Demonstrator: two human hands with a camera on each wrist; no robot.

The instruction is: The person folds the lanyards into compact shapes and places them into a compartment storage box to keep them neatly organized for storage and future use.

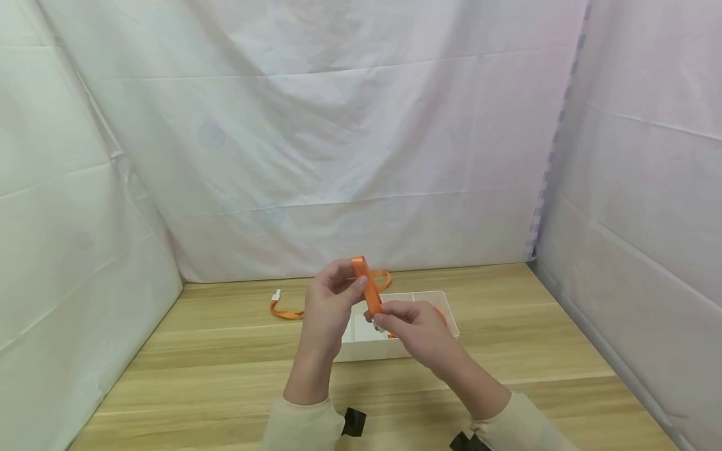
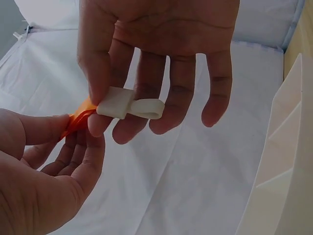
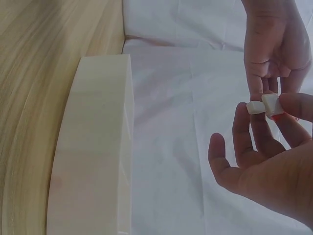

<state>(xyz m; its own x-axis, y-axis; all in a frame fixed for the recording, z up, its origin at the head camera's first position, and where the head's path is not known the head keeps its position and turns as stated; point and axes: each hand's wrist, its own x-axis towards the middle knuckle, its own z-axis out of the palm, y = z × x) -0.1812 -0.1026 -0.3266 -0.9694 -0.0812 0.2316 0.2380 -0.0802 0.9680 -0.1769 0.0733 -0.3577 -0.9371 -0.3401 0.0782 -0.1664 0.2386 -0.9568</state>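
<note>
Orange strap (image 1: 369, 287) pinched in left hand (image 1: 329, 307), white clip (image 2: 128, 108) (strap's end) pinched by right hand (image 1: 414, 329), above white box (image 1: 437, 300).

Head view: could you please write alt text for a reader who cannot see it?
Two hands hold an orange strap above a white compartment box on a wooden table: the left hand grips its upper part, the right hand pinches its lower end. White cloth hangs behind.
</note>
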